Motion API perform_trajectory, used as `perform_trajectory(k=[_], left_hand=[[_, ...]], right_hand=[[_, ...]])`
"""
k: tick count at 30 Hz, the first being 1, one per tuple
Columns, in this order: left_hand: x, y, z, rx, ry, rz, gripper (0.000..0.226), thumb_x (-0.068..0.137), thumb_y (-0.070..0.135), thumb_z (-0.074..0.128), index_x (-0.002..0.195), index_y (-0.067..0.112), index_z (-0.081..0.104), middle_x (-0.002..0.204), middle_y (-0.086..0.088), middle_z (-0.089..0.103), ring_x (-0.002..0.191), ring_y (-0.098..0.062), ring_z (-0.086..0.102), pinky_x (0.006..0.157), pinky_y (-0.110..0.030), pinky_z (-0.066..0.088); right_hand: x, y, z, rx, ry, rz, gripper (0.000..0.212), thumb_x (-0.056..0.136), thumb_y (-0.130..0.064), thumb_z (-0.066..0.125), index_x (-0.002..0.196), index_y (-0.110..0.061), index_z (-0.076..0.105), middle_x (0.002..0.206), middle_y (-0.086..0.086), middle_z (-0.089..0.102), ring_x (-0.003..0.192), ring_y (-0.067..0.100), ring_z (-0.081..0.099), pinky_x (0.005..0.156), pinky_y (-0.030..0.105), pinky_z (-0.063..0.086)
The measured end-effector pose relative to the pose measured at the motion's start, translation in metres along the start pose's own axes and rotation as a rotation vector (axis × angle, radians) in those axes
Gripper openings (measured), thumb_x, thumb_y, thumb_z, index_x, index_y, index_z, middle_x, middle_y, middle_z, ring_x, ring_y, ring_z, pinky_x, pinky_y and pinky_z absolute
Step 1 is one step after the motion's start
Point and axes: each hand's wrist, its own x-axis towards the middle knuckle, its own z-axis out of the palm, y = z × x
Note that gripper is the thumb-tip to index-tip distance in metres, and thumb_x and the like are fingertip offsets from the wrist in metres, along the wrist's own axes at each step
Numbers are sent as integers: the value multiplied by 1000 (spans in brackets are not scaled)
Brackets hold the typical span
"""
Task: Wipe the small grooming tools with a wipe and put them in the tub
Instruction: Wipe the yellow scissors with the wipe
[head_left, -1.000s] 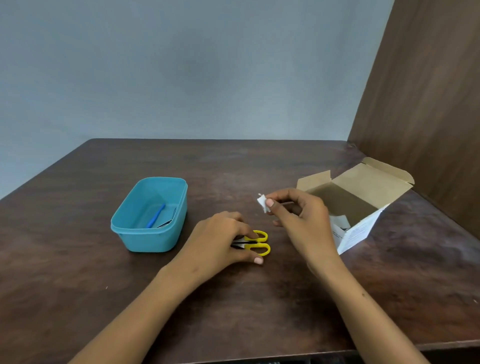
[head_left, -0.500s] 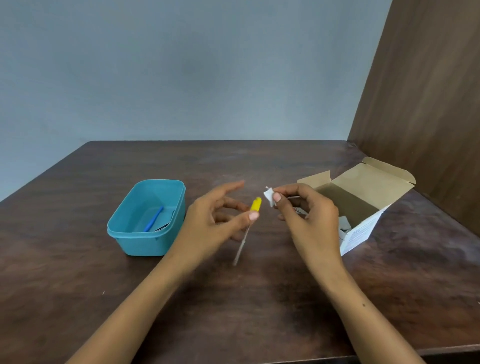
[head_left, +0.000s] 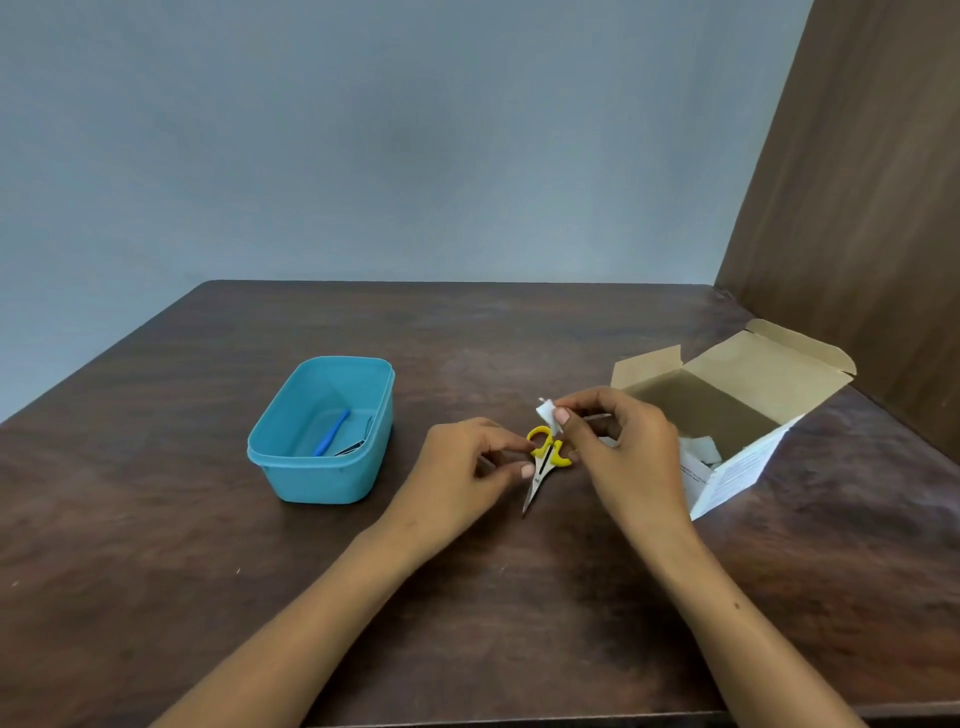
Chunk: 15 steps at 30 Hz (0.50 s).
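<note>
Small scissors with yellow handles hang blades-down just above the table, at its middle. My left hand pinches them at the handles and upper blades. My right hand pinches a small white wipe right above the yellow handles, and its lower fingers touch the right handle loop. A thin silvery tool shows behind the right fingers. The blue tub stands to the left and holds a blue-handled tool and dark metal pieces.
An open cardboard box with white packets inside lies on its side at the right, close to my right hand. A brown wooden panel rises along the table's right edge. The dark wooden table shows its front edge below my forearms.
My left hand picked the scissors up off the table and turned them so the blades point down. My right hand brought the wipe to the yellow handles.
</note>
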Motion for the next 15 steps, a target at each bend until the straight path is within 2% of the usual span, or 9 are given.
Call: perform_trajectory(k=[3, 6, 8, 13, 15], left_hand=[[2, -2, 4, 109, -87, 84, 26, 85, 13, 65, 109, 23, 71, 114, 1, 63, 96, -9, 61, 81, -12, 45], [3, -3, 7, 206, -170, 124, 30, 89, 9, 57, 108, 27, 71, 116, -1, 57, 107, -14, 52, 90, -31, 46], [4, -2, 6, 227, -193, 130, 27, 89, 10, 58, 105, 27, 72, 116, -1, 55, 108, -14, 50, 90, -35, 45], [5, -5, -5, 339, -155, 270, 11, 84, 25, 66, 93, 30, 71, 123, 4, 54, 116, -12, 45, 92, -30, 43], [3, -5, -6, 355, -174, 264, 9, 85, 27, 64, 94, 28, 67, 123, 6, 54, 117, -9, 44, 93, -26, 40]], right_hand=[[0, -1, -1, -19, 10, -10, 21, 83, -12, 68, 71, -29, 65, 62, -27, 65, 65, 1, 65, 65, 29, 55], [0, -1, -1, -29, 17, -7, 24, 82, -12, 69, 70, -32, 64, 61, -27, 65, 67, 1, 65, 66, 30, 56], [-1, -2, -1, -36, 18, -14, 26, 82, -11, 69, 69, -33, 63, 60, -22, 65, 66, 1, 65, 65, 29, 55], [-2, -1, -2, -8, 12, -6, 23, 82, -10, 69, 71, -30, 65, 63, -16, 66, 68, 7, 65, 68, 40, 57], [-3, -2, -2, 0, 12, -3, 22, 82, -11, 69, 72, -30, 66, 65, -16, 67, 71, 8, 66, 69, 43, 57]])
